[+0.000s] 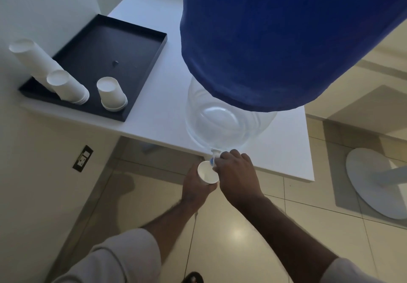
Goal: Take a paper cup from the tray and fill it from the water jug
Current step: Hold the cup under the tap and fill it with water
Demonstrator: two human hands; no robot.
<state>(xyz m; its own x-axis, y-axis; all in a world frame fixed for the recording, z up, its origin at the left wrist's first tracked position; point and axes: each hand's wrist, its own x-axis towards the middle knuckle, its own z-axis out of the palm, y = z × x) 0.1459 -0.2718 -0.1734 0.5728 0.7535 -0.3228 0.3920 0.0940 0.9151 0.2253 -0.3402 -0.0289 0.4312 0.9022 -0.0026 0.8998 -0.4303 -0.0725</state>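
A clear water jug with a blue cloth cover stands at the front edge of the white table. Its small tap juts over the edge. My left hand holds a white paper cup upright just under the tap. My right hand grips the tap with its fingertips. I cannot tell whether water is flowing. On the left of the table lies a black tray with three stacks of upturned paper cups.
The table stands against a white wall at the left, which carries a wall socket lower down. Beige tiled floor lies below. A round white stand base sits on the floor at the right. A sandalled foot shows at the bottom.
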